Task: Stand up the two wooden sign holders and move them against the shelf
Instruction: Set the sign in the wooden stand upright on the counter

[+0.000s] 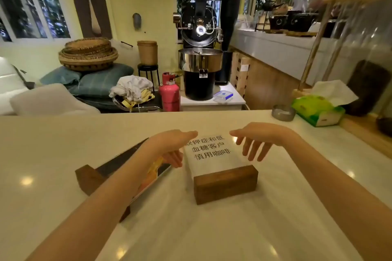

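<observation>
Left hand [171, 144], right hand [254, 142] spread, flanking flat text sign holder [220, 167]; second sign holder [93, 178] under left forearm.

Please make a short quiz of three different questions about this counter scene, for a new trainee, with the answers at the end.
1. True or false: the clear acrylic sign with black printed text and a dark wooden block base is lying flat on the white counter.
2. Which item stands nearest the green tissue box? A. pink gas cylinder B. round grey metal ashtray C. woven baskets
3. Fill in: the left hand and right hand are both ____, on either side of the sign's far end.

Key: 1 true; 2 B; 3 open
</observation>
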Motion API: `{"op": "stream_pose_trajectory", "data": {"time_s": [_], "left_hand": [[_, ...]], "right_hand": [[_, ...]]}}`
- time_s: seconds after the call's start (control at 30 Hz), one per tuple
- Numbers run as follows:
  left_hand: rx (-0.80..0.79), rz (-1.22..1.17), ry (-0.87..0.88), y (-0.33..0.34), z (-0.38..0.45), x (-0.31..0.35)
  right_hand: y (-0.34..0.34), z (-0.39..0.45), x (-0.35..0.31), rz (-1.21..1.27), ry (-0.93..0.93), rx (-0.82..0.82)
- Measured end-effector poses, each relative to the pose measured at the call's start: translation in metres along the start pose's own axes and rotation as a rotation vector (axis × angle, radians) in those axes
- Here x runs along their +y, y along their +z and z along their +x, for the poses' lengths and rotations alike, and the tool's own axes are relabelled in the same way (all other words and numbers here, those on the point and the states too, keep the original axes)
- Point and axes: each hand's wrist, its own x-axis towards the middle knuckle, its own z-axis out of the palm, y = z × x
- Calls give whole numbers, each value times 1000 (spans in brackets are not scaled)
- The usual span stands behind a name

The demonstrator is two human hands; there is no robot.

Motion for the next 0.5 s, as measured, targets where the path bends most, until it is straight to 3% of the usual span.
{"op": "stream_pose_trajectory", "data": {"time_s": [0.17,0.4,0.5], "left_hand": [[-37,-2,-57,16,-1,-11],[0,-137,91,37,1,-25],[-7,-197,87,38,-1,-29]], "right_hand": [[12,1,17,97,56,-19],[31,8,29,306,21,-13],[34,7,31,286,1,-8]]}}
